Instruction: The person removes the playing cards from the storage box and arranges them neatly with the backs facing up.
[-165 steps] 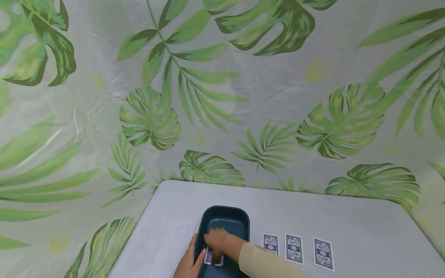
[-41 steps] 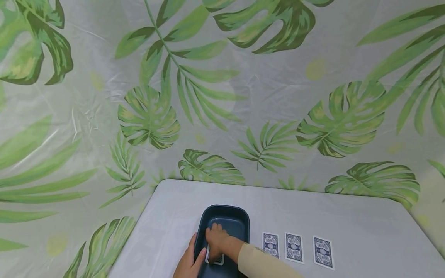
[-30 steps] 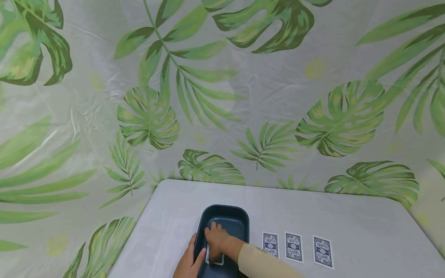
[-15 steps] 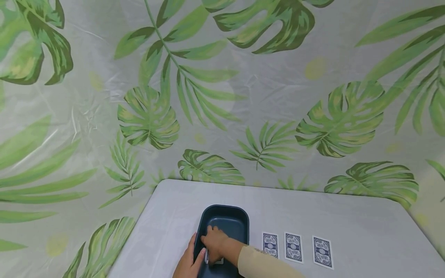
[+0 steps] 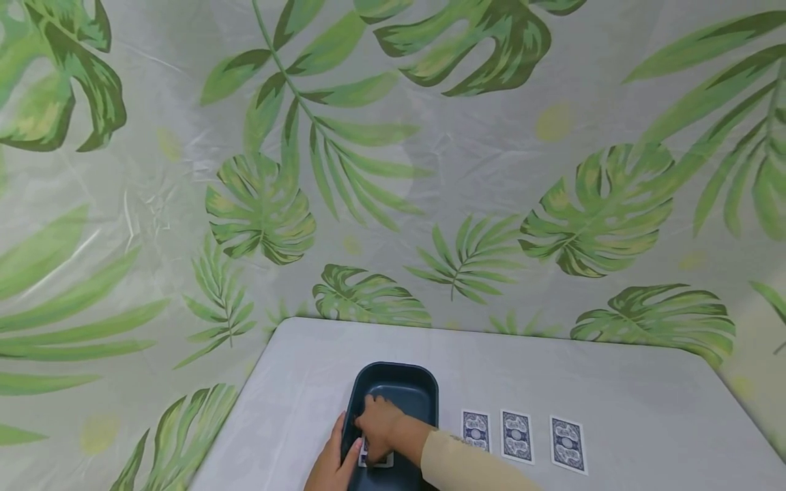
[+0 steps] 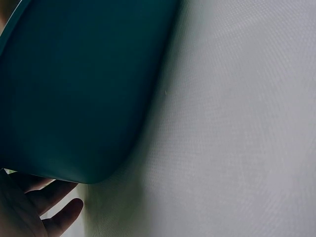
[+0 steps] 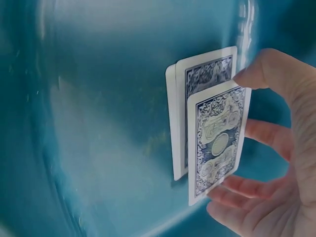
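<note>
A dark teal tray [image 5: 408, 395] stands on the white table. My left hand [image 5: 328, 464] holds its left wall, thumb over the rim and fingers along the outside; in the left wrist view the fingers [image 6: 64, 217] show beside the tray's end. Inside the tray is my right hand [image 5: 379, 429]. Seen from the right wrist, it holds a blue-backed playing card [image 7: 218, 143] by its edges, thumb at one corner and fingers along the other side. The card is tilted over other face-down cards [image 7: 210, 74] on the tray floor. From the head, my right hand hides most of them.
To the right of the tray, three face-down playing cards lie in a row: a near one [image 5: 475, 431], a middle one [image 5: 516, 436] and a far-right one [image 5: 568, 444]. A leaf-patterned cloth [image 5: 467, 259] hangs behind the table [image 5: 645, 382].
My right hand has shifted slightly left inside the tray over the last second. The left hand keeps its hold on the tray wall, and the three cards on the table stay put.
</note>
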### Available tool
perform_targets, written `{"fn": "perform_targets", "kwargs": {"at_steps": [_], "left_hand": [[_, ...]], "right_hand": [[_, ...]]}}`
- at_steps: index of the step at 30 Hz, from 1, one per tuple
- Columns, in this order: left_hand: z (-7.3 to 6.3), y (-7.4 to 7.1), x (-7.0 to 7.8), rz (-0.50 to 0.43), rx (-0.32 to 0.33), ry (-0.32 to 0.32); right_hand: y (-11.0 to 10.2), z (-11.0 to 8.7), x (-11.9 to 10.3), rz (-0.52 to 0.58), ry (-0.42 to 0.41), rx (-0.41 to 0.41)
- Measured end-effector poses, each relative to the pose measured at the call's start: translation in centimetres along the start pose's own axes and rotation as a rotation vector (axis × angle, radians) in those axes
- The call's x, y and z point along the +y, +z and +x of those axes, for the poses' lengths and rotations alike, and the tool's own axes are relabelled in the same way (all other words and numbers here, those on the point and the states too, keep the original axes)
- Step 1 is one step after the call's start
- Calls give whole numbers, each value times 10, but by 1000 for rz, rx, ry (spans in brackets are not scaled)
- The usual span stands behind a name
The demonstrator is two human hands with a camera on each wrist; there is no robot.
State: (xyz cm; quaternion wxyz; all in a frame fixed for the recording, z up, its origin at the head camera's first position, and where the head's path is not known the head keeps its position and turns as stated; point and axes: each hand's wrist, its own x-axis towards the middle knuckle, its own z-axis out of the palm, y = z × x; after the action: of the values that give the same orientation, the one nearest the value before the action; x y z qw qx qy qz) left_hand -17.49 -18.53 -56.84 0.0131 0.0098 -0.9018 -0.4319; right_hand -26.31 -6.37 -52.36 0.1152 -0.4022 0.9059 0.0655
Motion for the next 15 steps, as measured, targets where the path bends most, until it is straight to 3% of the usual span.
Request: {"fn": "perform_targets", "kwargs": {"at_steps": [8, 15], "left_hand": [[-1, 4, 1, 4, 33, 42], [-2, 6, 0, 31, 71, 47]], "right_hand": [[-9, -7, 17, -5, 55, 60], [-32, -26, 52, 2, 83, 137]]}}
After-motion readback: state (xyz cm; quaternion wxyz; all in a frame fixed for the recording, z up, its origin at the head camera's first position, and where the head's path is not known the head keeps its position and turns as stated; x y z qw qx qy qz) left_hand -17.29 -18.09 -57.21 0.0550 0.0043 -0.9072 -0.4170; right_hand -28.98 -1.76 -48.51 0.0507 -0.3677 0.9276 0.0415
